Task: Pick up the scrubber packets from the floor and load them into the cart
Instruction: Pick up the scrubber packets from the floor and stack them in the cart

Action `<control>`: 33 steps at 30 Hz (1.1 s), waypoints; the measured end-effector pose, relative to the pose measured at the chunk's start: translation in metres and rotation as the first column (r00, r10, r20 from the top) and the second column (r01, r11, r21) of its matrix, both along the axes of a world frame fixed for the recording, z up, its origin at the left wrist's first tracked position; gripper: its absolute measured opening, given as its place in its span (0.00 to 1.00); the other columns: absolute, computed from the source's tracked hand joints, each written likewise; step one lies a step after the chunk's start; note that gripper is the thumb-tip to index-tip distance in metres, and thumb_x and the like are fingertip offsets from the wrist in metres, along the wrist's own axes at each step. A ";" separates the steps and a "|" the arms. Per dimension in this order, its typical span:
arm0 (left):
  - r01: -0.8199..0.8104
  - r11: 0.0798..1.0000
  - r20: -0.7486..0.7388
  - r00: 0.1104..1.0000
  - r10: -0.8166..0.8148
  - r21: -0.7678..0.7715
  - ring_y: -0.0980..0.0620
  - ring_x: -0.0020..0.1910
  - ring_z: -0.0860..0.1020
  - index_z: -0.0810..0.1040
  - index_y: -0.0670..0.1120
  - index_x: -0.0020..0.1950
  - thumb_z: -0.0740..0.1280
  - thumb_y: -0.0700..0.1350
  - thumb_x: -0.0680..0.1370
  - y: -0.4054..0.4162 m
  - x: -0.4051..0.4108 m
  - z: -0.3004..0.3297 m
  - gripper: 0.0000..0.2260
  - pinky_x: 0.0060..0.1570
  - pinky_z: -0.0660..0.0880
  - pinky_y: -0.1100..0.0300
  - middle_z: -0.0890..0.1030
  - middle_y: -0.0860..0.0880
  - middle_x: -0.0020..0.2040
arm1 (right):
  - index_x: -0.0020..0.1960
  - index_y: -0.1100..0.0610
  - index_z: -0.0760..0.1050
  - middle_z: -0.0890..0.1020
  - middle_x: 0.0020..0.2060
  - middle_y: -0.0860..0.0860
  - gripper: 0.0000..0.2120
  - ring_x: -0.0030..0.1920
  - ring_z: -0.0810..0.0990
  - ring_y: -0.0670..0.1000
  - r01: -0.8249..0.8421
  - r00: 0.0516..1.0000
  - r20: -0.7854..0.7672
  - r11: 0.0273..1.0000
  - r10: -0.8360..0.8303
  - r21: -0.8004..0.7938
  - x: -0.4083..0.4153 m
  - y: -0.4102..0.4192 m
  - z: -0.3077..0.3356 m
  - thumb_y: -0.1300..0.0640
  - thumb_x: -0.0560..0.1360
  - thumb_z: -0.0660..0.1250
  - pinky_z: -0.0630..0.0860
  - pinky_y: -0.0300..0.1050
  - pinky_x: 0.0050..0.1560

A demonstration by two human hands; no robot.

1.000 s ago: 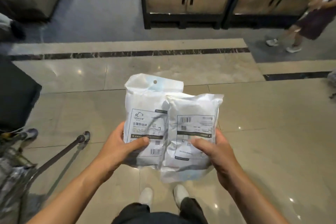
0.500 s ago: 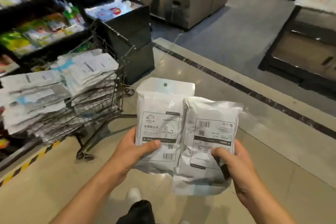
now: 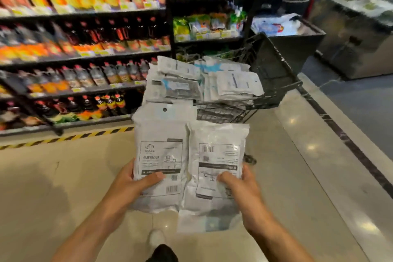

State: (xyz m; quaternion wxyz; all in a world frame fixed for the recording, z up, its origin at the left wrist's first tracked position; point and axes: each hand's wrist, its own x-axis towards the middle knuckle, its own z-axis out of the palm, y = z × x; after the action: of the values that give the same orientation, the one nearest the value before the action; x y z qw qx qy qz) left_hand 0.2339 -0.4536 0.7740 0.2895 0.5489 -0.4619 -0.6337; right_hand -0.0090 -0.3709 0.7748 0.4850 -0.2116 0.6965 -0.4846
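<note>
White plastic packets, two of them, are held side by side above the floor, just in front of the cart point(image 3: 274, 83). The left packet point(image 3: 161, 155) and the right packet point(image 3: 214, 166) look soft, light and a bit slippery, so the low edges are good places to hold. The left hand point(image 3: 129, 185) pinches one with its thumb on top. The right hand point(image 3: 242, 187) pinches the other. One cart stands there, piled with too many packets to count.
</note>
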 end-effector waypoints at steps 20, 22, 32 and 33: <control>-0.045 0.999 0.049 0.998 0.044 0.018 0.43 0.56 0.85 0.81 0.54 0.62 0.83 0.56 0.49 -0.331 0.103 0.022 0.41 0.62 0.77 0.41 0.88 0.51 0.54 | 0.62 0.52 0.72 0.88 0.45 0.47 0.24 0.42 0.86 0.43 -0.178 0.980 0.087 0.984 0.180 -0.024 0.099 -0.311 0.006 0.69 0.69 0.69 0.80 0.38 0.43; -0.019 0.999 0.056 0.998 0.018 0.028 0.45 0.57 0.84 0.80 0.55 0.64 0.84 0.56 0.48 -0.367 0.089 0.024 0.44 0.58 0.78 0.45 0.88 0.53 0.55 | 0.62 0.52 0.72 0.88 0.46 0.49 0.25 0.45 0.87 0.45 -0.161 0.983 0.082 0.987 0.161 -0.017 0.089 -0.343 0.001 0.73 0.71 0.68 0.81 0.39 0.44; -0.063 0.998 0.129 0.990 0.066 -0.026 0.46 0.56 0.80 0.78 0.49 0.58 0.86 0.62 0.35 -0.505 0.043 0.044 0.53 0.61 0.74 0.42 0.83 0.48 0.56 | 0.58 0.46 0.77 0.88 0.44 0.43 0.22 0.50 0.85 0.45 -0.054 0.983 0.175 0.998 0.051 0.011 0.059 -0.480 -0.011 0.66 0.70 0.73 0.78 0.38 0.52; -0.049 0.998 0.134 0.989 0.054 -0.041 0.46 0.55 0.80 0.78 0.49 0.58 0.88 0.60 0.41 -0.515 0.037 0.047 0.48 0.58 0.74 0.44 0.83 0.47 0.57 | 0.58 0.46 0.77 0.88 0.44 0.43 0.22 0.49 0.85 0.44 -0.045 0.984 0.174 0.999 0.040 0.026 0.056 -0.490 -0.014 0.66 0.70 0.73 0.77 0.37 0.50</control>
State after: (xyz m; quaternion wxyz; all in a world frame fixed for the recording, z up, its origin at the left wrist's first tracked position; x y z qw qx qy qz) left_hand 0.2712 -0.9684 0.8210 0.2842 0.5969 -0.4778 -0.5785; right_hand 0.0475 -0.8607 0.7607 0.5569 -0.1762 0.6543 -0.4803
